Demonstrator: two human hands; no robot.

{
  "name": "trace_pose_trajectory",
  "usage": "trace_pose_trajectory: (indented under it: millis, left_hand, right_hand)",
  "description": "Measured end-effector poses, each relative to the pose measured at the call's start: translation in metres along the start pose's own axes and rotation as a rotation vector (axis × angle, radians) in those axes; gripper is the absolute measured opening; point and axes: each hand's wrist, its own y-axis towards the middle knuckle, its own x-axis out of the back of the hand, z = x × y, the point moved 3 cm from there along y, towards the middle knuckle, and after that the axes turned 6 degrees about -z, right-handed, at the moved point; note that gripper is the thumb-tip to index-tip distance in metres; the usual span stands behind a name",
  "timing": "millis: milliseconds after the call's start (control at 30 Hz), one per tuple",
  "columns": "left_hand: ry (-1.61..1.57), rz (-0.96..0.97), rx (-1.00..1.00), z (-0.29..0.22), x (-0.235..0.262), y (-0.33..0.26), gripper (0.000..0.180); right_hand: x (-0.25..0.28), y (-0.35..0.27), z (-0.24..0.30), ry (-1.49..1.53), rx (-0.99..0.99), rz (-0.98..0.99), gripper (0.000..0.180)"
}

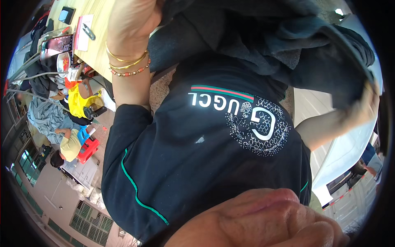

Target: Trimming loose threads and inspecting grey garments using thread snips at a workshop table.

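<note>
A large dark grey cloth (247, 37), probably a garment, spreads in folds across the top of the view and over my lap. My right hand (364, 105), blurred by motion, is closed on the cloth's edge at the far right and lifts it. My left hand (135, 18) is at the top left beside the cloth. Its fingers run out of the picture or behind the cloth, so whether it grips is hidden. Gold bangles and a beaded bracelet (129, 70) circle the left wrist.
On my left, thread snips (89, 32) and a small black box (66, 15) lie on a wooden table (98, 51). A phone (57, 46), yellow bag (82, 101) and red stool (87, 150) are beyond. Another person (70, 147) sits there. A white surface (339, 154) is on my right.
</note>
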Motion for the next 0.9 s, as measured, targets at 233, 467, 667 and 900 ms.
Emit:
trace_pose_trajectory:
  millis: [233, 467, 667, 900]
  left_hand:
    - [0.042, 0.060, -0.187, -0.001, -0.089, -0.007, 0.017]
    - [0.774, 0.315, -0.534, 0.016, -0.093, -0.009, 0.014]
    - [0.592, 0.253, -0.470, 0.020, -0.079, -0.009, 0.026]
    - [0.728, 0.247, -0.704, 0.053, -0.065, -0.003, 0.025]
  right_hand:
    - [-0.056, -0.027, 0.088, -0.101, 1.054, 0.368, 0.014]
    - [-0.122, -0.065, 0.096, -0.136, 0.785, 0.585, 0.030]
    - [-0.132, -0.063, 0.079, -0.064, 0.750, 0.575, 0.025]
    - [-0.127, -0.062, 0.076, -0.124, 0.451, 0.825, 0.025]
